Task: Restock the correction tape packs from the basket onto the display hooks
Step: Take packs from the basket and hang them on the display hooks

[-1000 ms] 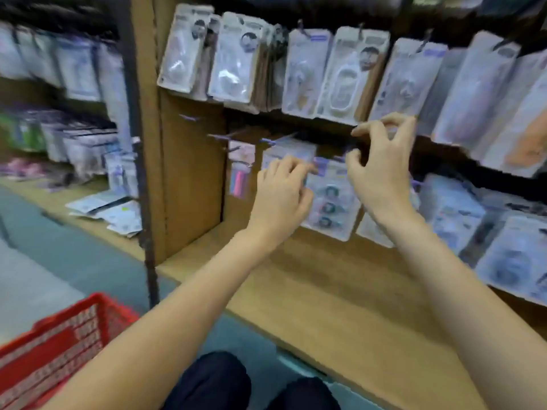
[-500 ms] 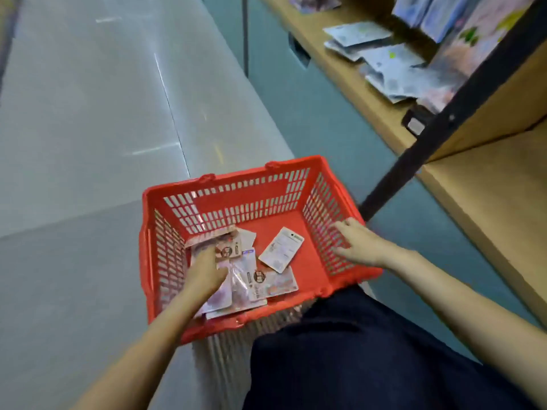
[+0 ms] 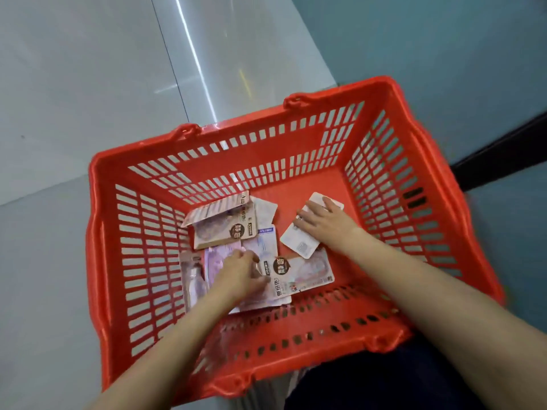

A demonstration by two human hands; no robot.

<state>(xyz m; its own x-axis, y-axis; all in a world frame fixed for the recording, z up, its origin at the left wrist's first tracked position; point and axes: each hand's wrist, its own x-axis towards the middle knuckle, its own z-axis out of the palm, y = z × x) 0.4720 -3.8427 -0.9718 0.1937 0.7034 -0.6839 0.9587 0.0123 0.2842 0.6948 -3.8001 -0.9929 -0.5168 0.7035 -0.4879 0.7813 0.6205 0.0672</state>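
Both hands are now down in the basket point(image 3: 207, 140): the right hand point(image 3: 322, 220), moved off the rim, lies flat on a white pack point(image 3: 299, 244); the left hand point(image 3: 239, 273) curls onto the near-left packs point(image 3: 296, 270), ready to lift stock.

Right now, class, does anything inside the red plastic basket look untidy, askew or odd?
Yes: the flat carded packs in the red slotted plastic basket lie overlapping at different angles, not stacked. One white pack lies face-down, apart, under the right hand. Nothing looks damaged.

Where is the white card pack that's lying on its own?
In the head view, the white rectangular card pack lies right of centre on the red plastic basket floor, under the right hand.
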